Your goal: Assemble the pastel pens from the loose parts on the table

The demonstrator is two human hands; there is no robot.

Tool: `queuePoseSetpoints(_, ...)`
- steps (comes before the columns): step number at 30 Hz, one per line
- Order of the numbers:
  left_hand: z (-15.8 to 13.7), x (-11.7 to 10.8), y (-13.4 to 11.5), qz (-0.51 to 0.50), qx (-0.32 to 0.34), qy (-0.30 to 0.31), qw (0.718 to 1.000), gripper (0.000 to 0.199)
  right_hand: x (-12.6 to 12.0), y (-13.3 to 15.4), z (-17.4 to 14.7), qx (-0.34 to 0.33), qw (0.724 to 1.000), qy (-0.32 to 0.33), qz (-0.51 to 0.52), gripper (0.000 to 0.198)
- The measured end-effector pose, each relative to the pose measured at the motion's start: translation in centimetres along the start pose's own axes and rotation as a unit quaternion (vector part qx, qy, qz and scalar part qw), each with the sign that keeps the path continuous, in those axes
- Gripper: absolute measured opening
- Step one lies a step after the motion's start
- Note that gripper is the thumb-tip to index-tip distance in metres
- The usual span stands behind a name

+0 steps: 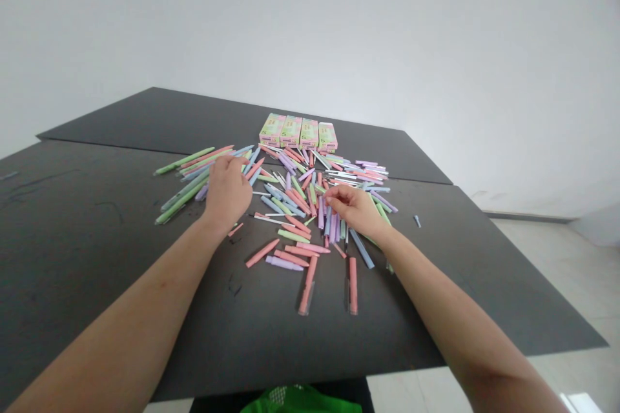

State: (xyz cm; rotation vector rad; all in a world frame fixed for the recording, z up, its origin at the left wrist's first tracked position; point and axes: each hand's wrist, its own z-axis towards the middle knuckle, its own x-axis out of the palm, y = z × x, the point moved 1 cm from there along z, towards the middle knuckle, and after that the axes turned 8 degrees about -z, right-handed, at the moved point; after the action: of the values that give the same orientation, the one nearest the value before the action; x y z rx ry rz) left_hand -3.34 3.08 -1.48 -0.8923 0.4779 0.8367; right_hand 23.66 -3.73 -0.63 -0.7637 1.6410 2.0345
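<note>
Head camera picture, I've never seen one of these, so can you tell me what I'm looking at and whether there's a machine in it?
There's no machine here, just a person's two bare hands. The camera sits on that person's head, looking forward and down, so the arms reach in from below. On the dark tabletop lie many loose pastel pen parts, some longer pens at the left, and four small boxes behind. The left hand is by the longer pens; the right hand is over the loose parts. I can't tell whether either holds anything.
</note>
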Motion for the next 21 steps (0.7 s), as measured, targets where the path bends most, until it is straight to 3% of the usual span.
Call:
queuePoseSetpoints(4,-0.1,0.3,-0.6,-0.041,0.009,0.045,0.998,0.035,0.4,1.2,1.0,-0.049,0.99,-0.014,-0.13,0.016)
queuePoseSetpoints(8,-0.3,0.6,-0.9,-0.073,-0.011,0.113,0.991,0.029,1.5,2.8,2.3,-0.109,0.955,0.036,-0.273,0.022)
queuePoseSetpoints(15,-1.1,1.6,-1.5,-0.101,0.041,0.192,0.975,0.033,3.7,4.2,3.2,-0.049,0.893,0.08,-0.439,0.035)
queuePoseSetpoints(21,-1.6,2.1,-1.4,-0.087,0.105,0.222,0.965,0.036,4.5,4.1,3.1,-0.031,0.877,0.074,-0.473,0.023)
